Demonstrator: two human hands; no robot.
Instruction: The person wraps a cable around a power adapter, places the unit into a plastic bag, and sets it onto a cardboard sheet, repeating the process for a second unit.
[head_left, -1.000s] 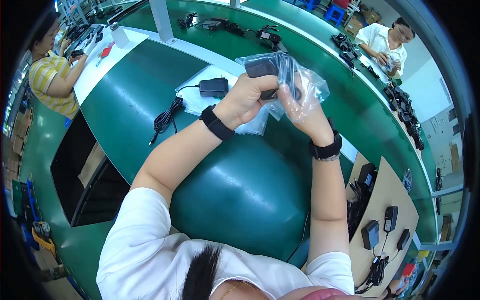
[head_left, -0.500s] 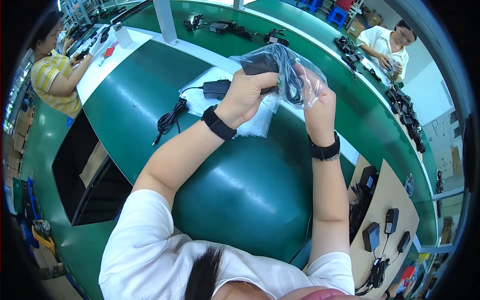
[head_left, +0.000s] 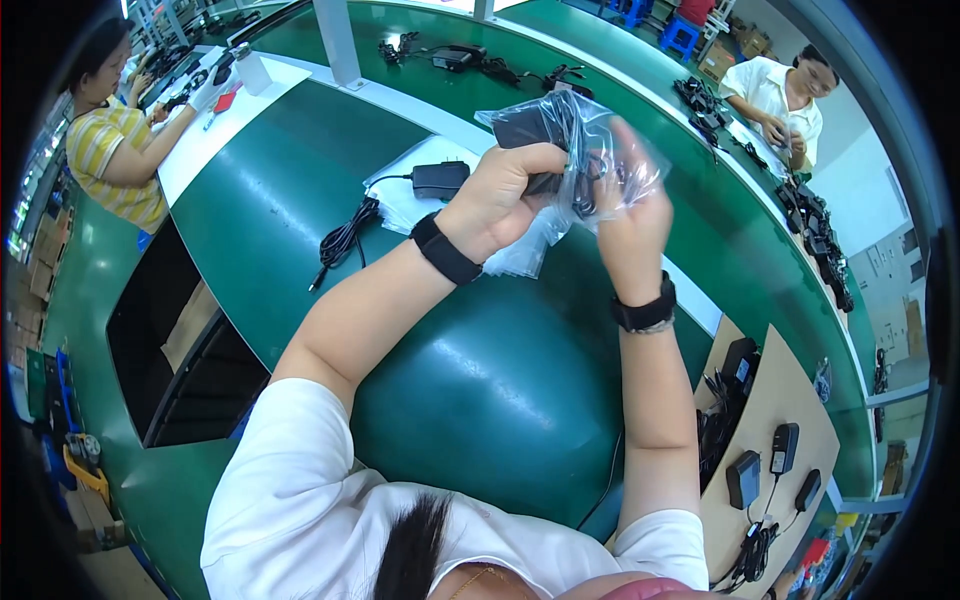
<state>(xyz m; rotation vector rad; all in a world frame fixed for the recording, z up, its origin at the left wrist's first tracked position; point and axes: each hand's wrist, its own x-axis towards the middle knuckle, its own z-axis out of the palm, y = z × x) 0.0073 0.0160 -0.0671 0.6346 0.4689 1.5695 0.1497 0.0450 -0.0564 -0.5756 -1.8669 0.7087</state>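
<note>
Since the earlier frame, the right hand (head_left: 637, 208) had been shifted slightly lower and inward at the clear bag (head_left: 604, 142). The power adapter (head_left: 525, 125), bagged with its looped cable (head_left: 574, 128), was held above the tabletop (head_left: 470, 370), near a stack of flat bags (head_left: 520, 258). Its body was gripped by the left hand (head_left: 500, 195), thumb laid across it; the right hand was blurred at the film, and its grip could not be told. The adapter was judged light and rigid, the film soft and slippery; hold was best taken on the boxy body. Body and cable appeared dark beneath shiny, creased film.
</note>
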